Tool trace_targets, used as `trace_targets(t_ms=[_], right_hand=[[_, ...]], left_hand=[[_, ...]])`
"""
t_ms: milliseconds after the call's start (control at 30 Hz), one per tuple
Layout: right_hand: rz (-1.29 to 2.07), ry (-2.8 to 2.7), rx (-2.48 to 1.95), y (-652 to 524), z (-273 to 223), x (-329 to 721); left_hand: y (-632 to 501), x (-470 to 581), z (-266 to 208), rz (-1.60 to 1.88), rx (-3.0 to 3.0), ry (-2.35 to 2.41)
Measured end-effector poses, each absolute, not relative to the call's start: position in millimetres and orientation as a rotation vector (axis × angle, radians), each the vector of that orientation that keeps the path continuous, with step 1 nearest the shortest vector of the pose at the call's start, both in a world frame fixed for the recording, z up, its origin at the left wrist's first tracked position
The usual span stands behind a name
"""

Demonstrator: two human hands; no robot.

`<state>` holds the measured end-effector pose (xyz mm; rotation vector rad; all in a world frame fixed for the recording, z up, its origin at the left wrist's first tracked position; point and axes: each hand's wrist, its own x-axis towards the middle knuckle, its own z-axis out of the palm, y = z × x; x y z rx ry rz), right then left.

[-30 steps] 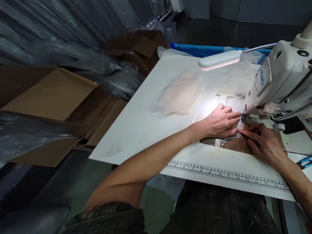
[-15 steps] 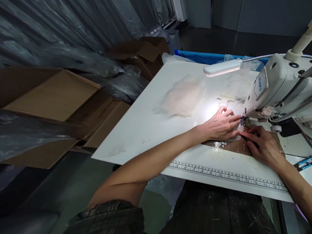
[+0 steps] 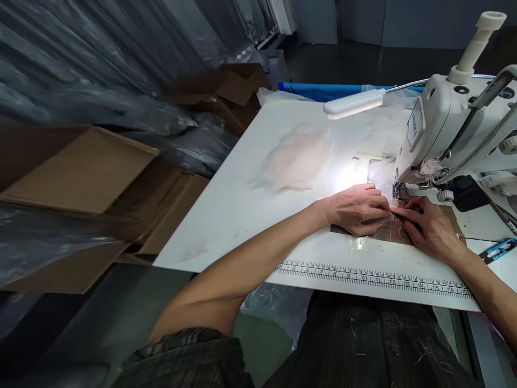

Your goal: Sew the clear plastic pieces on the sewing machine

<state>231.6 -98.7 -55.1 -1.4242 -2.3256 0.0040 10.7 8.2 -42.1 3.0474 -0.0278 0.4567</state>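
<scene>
At the presser foot of the white sewing machine (image 3: 438,121), a piece of sheer white fabric (image 3: 381,173) lies on the bed and partly disappears under my fingers. My left hand (image 3: 358,209) is closed, its fingers curled together on the fabric just left of the needle area. Thumb and forefinger of my right hand (image 3: 430,229) pinch the fabric's near edge, close to my left fingertips. Under both hands lies a shiny brown sheet (image 3: 393,233). The exact grip of the left fingers is partly hidden.
A pale sheer fabric pile (image 3: 297,159) rests on the white table (image 3: 226,215). A lamp (image 3: 355,104) lights the needle area. A printed ruler (image 3: 375,279) runs along the front edge. Blue-handled snips (image 3: 498,249) lie right; cardboard boxes (image 3: 81,172) stand left.
My left hand has drawn back slightly toward me, its spread fingers now curled together. My right hand keeps its pinch. The view has shifted slightly, showing more of the machine.
</scene>
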Motion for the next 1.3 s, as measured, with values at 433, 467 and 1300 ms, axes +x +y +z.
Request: trace_targets(t_ms=[433, 467, 1300], right_hand=[[-0.070, -2.353, -1.388, -98.7, -57.3, 233.4], [-0.074, -2.359, -1.395, -98.9, -57.0, 233.3], [-0.153, -2.399, -1.765, -91.3, -44.0, 221.6]], left_hand=[[6.0, 12.3, -34.8, 0.380, 3.062, 0.015], [5.7, 12.3, -33.9, 0.373, 3.061, 0.018], [11.1, 10.8, -30.0, 0.352, 3.030, 0.195]])
